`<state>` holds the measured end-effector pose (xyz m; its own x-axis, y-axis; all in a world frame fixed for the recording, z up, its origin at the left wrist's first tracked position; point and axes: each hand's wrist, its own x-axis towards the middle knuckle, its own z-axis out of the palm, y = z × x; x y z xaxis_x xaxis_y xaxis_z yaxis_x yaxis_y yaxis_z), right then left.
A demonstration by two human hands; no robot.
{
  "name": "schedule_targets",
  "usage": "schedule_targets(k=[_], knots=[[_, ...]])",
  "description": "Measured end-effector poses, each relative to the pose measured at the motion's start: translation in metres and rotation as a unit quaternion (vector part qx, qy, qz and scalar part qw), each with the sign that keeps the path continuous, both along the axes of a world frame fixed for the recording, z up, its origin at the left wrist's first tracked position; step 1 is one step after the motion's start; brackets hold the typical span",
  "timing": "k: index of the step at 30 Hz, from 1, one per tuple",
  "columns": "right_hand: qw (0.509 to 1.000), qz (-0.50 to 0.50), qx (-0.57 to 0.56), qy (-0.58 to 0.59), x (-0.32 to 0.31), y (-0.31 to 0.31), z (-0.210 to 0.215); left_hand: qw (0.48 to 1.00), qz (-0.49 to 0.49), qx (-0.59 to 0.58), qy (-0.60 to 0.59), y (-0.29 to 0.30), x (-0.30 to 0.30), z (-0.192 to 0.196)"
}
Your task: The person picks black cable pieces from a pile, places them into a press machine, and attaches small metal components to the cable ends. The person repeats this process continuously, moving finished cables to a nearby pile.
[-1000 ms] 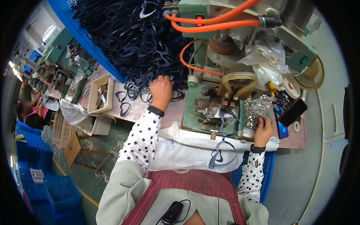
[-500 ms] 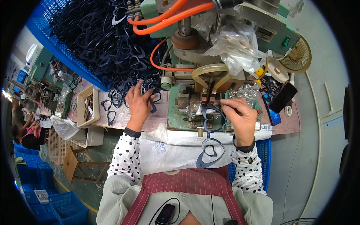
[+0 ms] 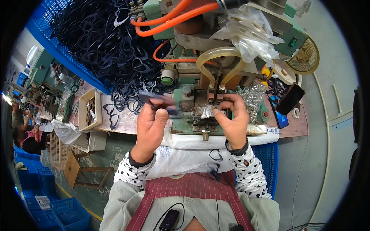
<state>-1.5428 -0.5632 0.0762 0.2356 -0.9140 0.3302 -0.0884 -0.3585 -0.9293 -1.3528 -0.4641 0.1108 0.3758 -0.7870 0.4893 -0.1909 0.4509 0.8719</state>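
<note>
A view from above of a person seated at a cluttered desk, both forearms in white polka-dot sleeves reaching away from the body. The left hand is raised, its fingers closed around a dark blue heart-shaped frame piece, blurred, held just left of a green machine. The right hand is at the machine's near side, fingers pinched together on a small shiny part that rests on the machine's work plate. Orange hoses and a yellowish tube loop over the machine. To the far left, a blue crate overflows with a heap of dark frame pieces. A beige tray sits at the left. A dark phone lies at the right, near a crumpled clear plastic bag.
</note>
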Motion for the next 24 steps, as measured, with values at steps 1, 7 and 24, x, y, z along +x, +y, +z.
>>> schedule_targets(k=[1, 7, 24], knots=[[1.000, -0.016, -0.019, 0.010, 0.003, 0.000, -0.003, 0.999, -0.039, -0.011, 0.034, -0.003, -0.003, 0.011], [0.998, -0.009, 0.012, -0.054, 0.010, -0.001, -0.003, 1.000, 0.014, -0.012, -0.005, -0.030, -0.005, 0.039], [0.997, -0.017, -0.001, -0.077, -0.011, -0.018, -0.001, 0.880, -0.091, -0.237, -0.402, -0.020, -0.048, -0.046]])
